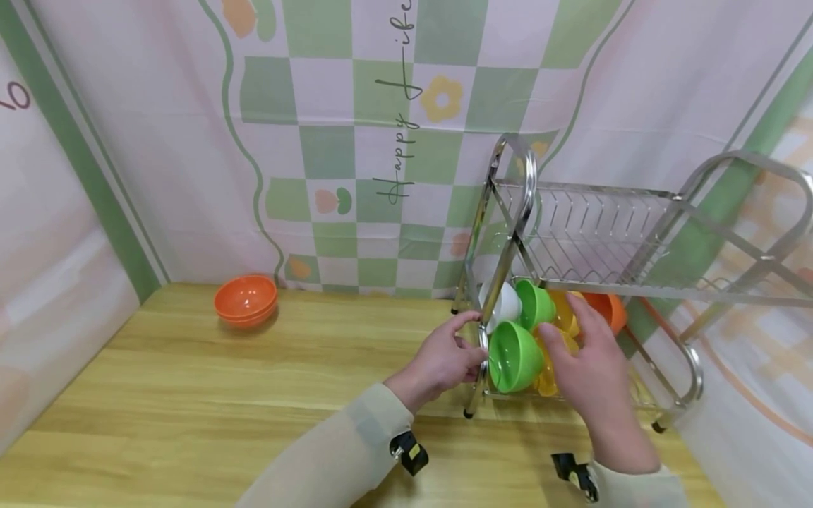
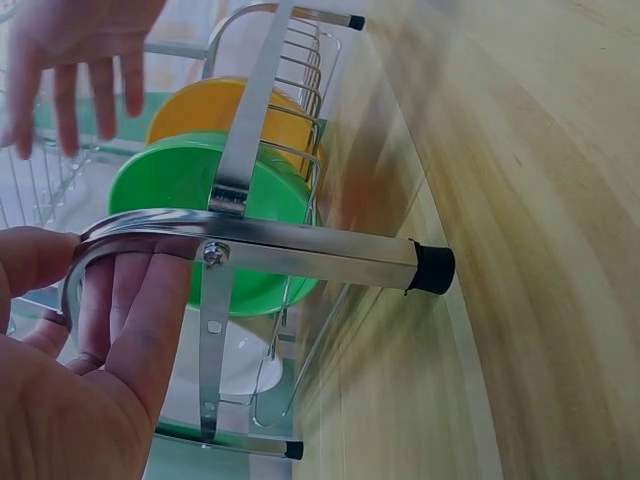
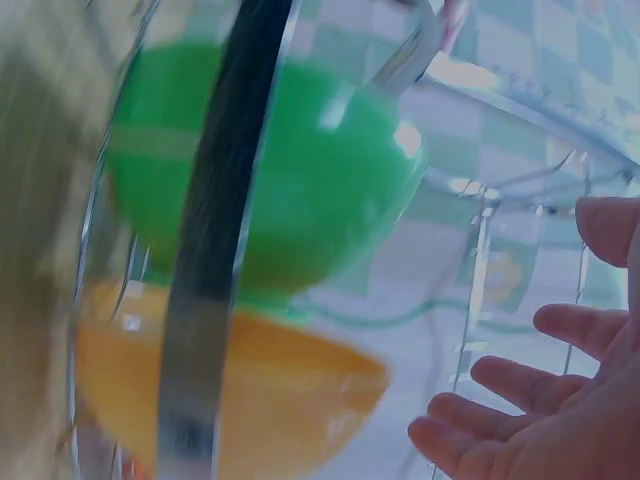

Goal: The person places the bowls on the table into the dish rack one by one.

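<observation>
My left hand (image 1: 441, 356) grips the left end of a two-tier metal dish rack (image 1: 502, 271). In the left wrist view its thumb and fingers (image 2: 150, 320) close round the curved end of the frame. My right hand (image 1: 593, 367) hovers over the lower tier, fingers extended and apart, holding nothing. Beneath it a front green bowl (image 1: 517, 356) stands tipped on its side, with a yellow bowl (image 3: 270, 385) next to it. Behind these sit another green bowl (image 1: 533, 303), a white bowl (image 1: 506, 307), a second yellow bowl (image 1: 564, 310) and an orange bowl (image 1: 608, 310).
A small stack of orange bowls (image 1: 246, 300) stands at the back left of the wooden table (image 1: 305, 367). The rack's upper tier (image 1: 597, 240) overhangs the bowls. A patterned curtain (image 1: 381, 155) hangs behind the table.
</observation>
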Tool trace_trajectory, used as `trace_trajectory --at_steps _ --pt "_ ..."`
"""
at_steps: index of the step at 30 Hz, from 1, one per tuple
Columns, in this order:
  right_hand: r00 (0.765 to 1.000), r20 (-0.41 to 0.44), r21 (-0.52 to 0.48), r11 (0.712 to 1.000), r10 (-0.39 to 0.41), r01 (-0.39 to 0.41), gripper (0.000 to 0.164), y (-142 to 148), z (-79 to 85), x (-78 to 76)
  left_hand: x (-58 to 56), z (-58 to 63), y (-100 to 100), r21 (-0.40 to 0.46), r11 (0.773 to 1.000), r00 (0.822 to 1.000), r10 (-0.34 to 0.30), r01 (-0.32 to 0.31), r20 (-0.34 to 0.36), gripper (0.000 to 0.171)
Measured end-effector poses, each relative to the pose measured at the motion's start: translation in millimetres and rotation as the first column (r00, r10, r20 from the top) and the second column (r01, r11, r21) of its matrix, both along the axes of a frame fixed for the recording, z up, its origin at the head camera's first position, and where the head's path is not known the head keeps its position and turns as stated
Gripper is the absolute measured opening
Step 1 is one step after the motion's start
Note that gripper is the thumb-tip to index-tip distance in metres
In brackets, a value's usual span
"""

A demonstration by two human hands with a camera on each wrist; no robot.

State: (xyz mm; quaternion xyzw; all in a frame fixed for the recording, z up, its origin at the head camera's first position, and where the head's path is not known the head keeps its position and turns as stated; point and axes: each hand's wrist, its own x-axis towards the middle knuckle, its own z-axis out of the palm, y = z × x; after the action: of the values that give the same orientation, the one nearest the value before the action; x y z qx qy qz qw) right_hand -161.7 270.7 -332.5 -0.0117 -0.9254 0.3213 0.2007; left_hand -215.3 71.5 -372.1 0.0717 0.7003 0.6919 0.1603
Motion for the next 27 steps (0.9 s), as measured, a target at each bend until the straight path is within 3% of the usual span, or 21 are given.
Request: trace_trajectory --at_steps 5,8,11,14,16,20,27 --pt "0.997 -0.005 -0.176 0.981 0.082 -0.082 0.069 -22 5.5 4.5 1.2 -0.6 -3 -0.023 1.0 1.0 -0.004 0.003 -0.019 0.064" --pt "0.992 -0.013 -0.23 0.965 0.123 -0.123 0.069 -34 6.8 7.6 2.4 -2.3 -7 -0.176 0.984 0.987 -0.049 0.021 -0.152 0.064" --pt "0.988 -0.008 -0.228 0.961 0.156 -0.154 0.071 -44 8.2 10.6 5.2 -2.8 -15 -0.396 0.918 0.939 -0.114 -0.025 -0.325 0.066" --pt "0.981 0.041 -0.249 0.953 0.187 -0.172 0.075 -52 10.3 11.2 7.3 -2.3 -26 -0.542 0.833 0.9 -0.146 -0.112 -0.41 0.071" --pt "0.975 0.087 -0.272 0.946 0.205 -0.175 0.078 -57 11.2 9.8 7.4 -0.2 -37 -0.597 0.787 0.898 -0.137 -0.157 -0.418 0.075" --pt "0.962 0.153 -0.33 0.93 0.224 -0.164 0.082 -64 9.6 5.2 2.5 5.2 -64 -0.652 0.724 0.897 -0.108 -0.225 -0.43 0.082" --pt "0.942 0.215 -0.401 0.903 0.258 -0.156 0.085 -71 0.4 -2.9 -14.0 15.6 -126 -0.698 0.642 0.891 -0.049 -0.318 -0.451 0.08"
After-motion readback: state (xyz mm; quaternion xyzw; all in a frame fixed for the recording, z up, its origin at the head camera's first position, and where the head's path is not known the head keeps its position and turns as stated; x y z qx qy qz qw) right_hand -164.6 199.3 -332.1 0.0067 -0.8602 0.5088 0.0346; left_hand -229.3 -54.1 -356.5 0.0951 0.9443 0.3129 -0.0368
